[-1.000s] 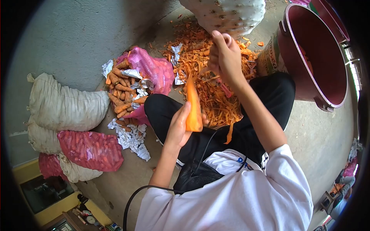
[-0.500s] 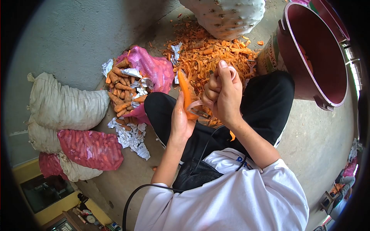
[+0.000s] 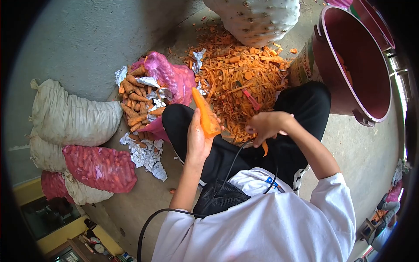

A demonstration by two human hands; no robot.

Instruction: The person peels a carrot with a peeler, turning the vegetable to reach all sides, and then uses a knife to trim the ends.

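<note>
My left hand point(image 3: 199, 133) is closed round the thick end of a peeled, bright orange carrot point(image 3: 204, 114), whose narrow end points up and away. To its right, my right hand point(image 3: 268, 125) is curled over my lap, apart from the carrot. A pale bit at its lower edge looks like the end of the peeler handle point(image 3: 283, 132); the blade is hidden. Just below these fingers hangs a strip of peel point(image 3: 265, 148). Beyond both hands spreads a heap of carrot peelings point(image 3: 244, 65), with a pinkish-red peeler point(image 3: 252, 100) lying on it.
Unpeeled carrots point(image 3: 135, 102) spill from a pink mesh bag point(image 3: 172, 74) at left, among torn paper point(image 3: 150, 157). Filled sacks point(image 3: 78, 115) and a red mesh bag point(image 3: 100, 169) lie farther left. A maroon tub point(image 3: 323, 56) stands at right; a white bulging sack point(image 3: 257, 19) stands behind the peelings.
My right hand has moved away from the carrot, down and to the right, and turned over, uncovering the pinkish-red peeler on the heap. My left hand has tilted the carrot and shifted slightly left.
</note>
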